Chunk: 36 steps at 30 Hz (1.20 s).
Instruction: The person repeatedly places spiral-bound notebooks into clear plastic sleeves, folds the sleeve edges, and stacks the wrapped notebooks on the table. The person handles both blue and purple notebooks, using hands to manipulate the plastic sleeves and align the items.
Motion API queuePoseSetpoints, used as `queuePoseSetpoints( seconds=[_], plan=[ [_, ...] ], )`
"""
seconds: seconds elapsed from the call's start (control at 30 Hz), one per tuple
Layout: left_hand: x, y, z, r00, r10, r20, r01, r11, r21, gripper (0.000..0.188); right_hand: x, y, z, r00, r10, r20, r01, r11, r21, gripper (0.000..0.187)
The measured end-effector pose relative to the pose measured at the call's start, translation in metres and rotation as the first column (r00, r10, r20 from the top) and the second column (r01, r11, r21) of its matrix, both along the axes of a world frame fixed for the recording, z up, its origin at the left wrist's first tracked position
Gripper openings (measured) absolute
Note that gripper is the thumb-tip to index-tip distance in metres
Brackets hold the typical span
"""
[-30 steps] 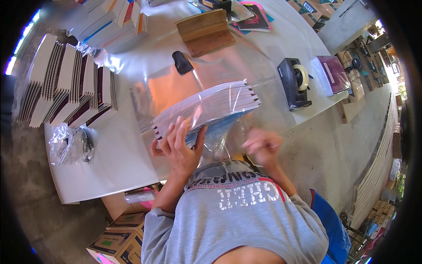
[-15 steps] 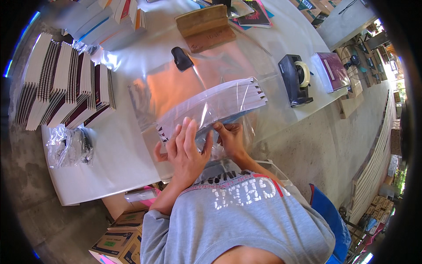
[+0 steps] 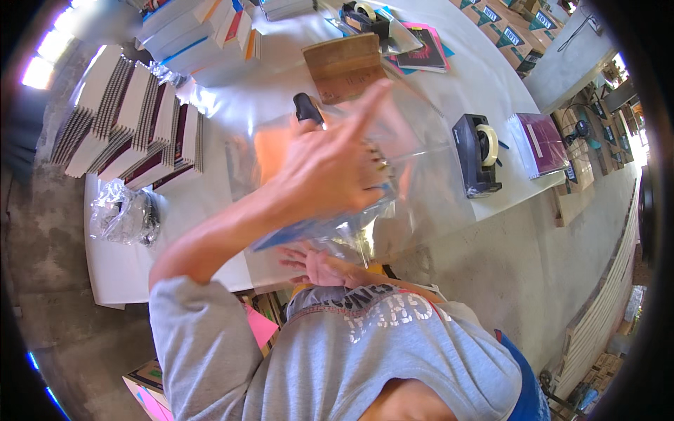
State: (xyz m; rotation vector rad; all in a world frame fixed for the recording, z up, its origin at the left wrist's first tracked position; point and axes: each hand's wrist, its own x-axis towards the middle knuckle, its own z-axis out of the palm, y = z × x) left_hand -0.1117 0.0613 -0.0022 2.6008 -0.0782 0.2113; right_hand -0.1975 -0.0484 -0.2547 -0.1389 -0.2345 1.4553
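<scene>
A stack of spiral-bound books (image 3: 378,163) sits in a clear plastic bag (image 3: 428,158) at the table's near edge, mostly hidden under my left arm. A blue cover (image 3: 298,233) shows on its near side. My left hand (image 3: 333,158) is stretched across the bundle, somewhat blurred, its index finger pointing out to the far right and its fingers apart. Just beyond it lies a black-handled tool (image 3: 307,109), its other end covered. Close to my shirt, below the near side of the bundle, my right hand (image 3: 319,268) has its fingers spread.
Spiral-bound books (image 3: 130,130) are piled at the left, by a crumpled plastic bag (image 3: 123,210). A tape dispenser (image 3: 477,158) and a wrapped maroon book (image 3: 539,144) stand at the right. A brown wooden holder (image 3: 344,67) lies farther back, near thick books (image 3: 196,35).
My left hand has swung from the near side up across the bundle. My right hand has let go of the near edge and dropped toward my shirt. The bundle has turned, showing more blue.
</scene>
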Motion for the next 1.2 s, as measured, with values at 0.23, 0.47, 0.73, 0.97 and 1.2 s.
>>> queuePoseSetpoints(
  seconds=[0.23, 0.47, 0.73, 0.97, 1.2],
  plan=[
    [-0.159, 0.06, -0.061, 0.931, 0.351, 0.106, -0.237, 0.798, -0.554, 0.091, 0.111, -0.022, -0.037, 0.785, -0.611, 0.106, 0.62, 0.777, -0.109, 0.084],
    [-0.138, 0.054, -0.218, 0.924, 0.381, -0.025, -0.349, 0.815, -0.462, 0.082, 0.164, -0.058, 0.052, 0.657, -0.499, 0.565, 0.674, 0.724, -0.145, 0.08],
    [-0.097, 0.044, -0.039, 0.48, 0.216, 0.85, -0.206, 0.97, -0.131, 0.069, 0.206, -0.031, 0.218, -0.46, -0.564, 0.686, 0.053, 0.754, 0.655, 0.072],
    [-0.162, 0.08, 0.008, -0.031, -0.005, 0.999, -0.179, 0.984, -0.001, 0.061, 0.21, -0.067, 0.225, -0.403, -0.645, 0.649, 0.467, 0.465, 0.752, 0.066],
    [-0.161, 0.023, -0.144, 0.692, 0.453, 0.562, -0.441, 0.882, -0.169, 0.103, 0.161, -0.079, 0.116, -0.41, -0.22, 0.885, 0.654, 0.605, 0.454, 0.086]
  ],
)
